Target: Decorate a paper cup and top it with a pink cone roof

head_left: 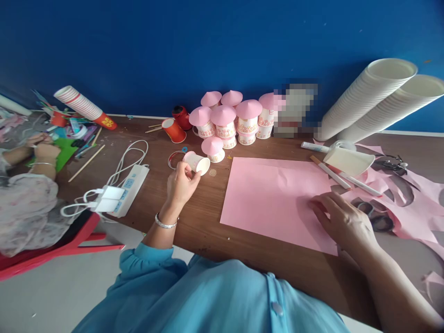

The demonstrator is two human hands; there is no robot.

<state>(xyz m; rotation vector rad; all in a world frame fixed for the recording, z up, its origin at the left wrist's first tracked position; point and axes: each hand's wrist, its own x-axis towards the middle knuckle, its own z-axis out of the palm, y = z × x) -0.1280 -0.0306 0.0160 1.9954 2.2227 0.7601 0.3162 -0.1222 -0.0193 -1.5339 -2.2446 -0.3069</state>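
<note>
My left hand (182,186) pinches a small white paper cup (193,161), which is tipped with its mouth facing right. Just beyond it stands a short cup with a pink cone roof (212,145). Several more patterned cups with pink cone tops (224,115) are grouped behind, near the wall. My right hand (343,221) lies on the right edge of a flat pink paper sheet (267,196), its fingers loosely stretched and nothing visible in them. Right of that hand are black-handled scissors (380,223), partly covered by paper.
Pink scraps (412,212) and two pens (335,175) lie on the right. Tall stacks of white cups (367,95) lean against the blue wall. A power strip (132,189) with cables lies left, beside a red cup (174,131). Another person's hands (43,150) are at far left.
</note>
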